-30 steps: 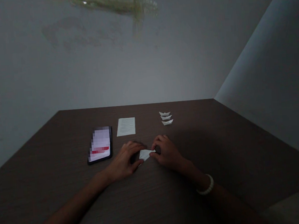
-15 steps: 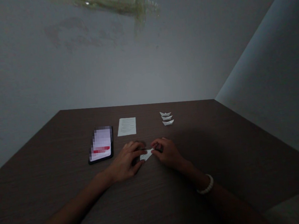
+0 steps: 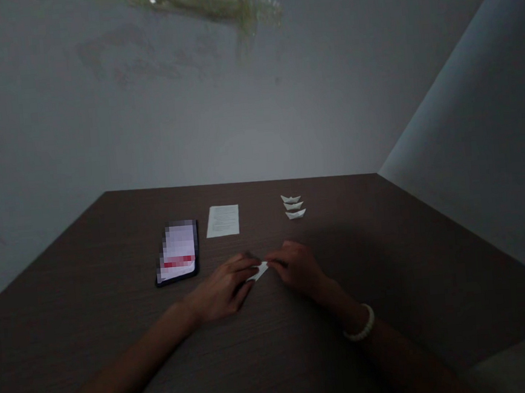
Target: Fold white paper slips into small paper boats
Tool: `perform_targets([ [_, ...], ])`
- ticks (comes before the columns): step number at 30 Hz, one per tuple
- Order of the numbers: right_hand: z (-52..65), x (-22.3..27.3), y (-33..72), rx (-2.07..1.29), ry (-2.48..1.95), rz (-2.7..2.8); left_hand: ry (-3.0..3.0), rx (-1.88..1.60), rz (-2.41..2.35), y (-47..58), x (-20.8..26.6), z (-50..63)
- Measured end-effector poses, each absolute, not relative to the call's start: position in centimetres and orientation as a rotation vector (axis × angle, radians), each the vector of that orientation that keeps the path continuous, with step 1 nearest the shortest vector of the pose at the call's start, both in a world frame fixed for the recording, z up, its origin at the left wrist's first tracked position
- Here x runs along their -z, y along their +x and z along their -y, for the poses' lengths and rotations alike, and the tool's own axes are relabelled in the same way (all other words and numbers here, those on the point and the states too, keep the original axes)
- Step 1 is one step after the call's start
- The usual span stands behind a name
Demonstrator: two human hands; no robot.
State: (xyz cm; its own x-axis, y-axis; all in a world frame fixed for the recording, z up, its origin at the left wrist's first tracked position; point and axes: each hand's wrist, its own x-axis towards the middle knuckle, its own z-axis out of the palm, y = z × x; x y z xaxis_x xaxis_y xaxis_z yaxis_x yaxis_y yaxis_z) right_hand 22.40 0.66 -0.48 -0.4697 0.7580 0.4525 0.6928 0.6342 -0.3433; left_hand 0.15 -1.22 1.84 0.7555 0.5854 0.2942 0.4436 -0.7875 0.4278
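Observation:
Between my hands, low over the table, is a small folded piece of white paper [image 3: 261,270]. My left hand [image 3: 226,287] has its fingers on the paper's left side and partly covers it. At the paper's upper right corner, the thumb and forefinger of my right hand [image 3: 296,267] pinch the edge. Farther back, three small white paper boats [image 3: 295,214] stand in a row one behind another. A stack of white printed paper sheets [image 3: 223,221] lies flat beyond my left hand.
A phone [image 3: 177,251] with a lit, blurred screen lies left of my left hand. The dark brown table [image 3: 266,359] meets a stained grey wall [image 3: 257,124] at its back edge. A pale surface [image 3: 521,364] shows at the lower right.
The fingers of my left hand have come down farther over the paper, so less of it shows. My right fingers have closed in on its corner.

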Motion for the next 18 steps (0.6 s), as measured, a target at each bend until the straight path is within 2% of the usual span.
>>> perform_targets([
  [7,-0.9,0.1,23.1,0.16,-0.942,2.586,2.656,-0.606,-0.795,0.1,-1.9,1.2],
  [18,-0.4,-1.1,23.0,0.145,-0.905,2.714,2.604,-0.59,-0.792,-0.1,-2.1,1.0],
])
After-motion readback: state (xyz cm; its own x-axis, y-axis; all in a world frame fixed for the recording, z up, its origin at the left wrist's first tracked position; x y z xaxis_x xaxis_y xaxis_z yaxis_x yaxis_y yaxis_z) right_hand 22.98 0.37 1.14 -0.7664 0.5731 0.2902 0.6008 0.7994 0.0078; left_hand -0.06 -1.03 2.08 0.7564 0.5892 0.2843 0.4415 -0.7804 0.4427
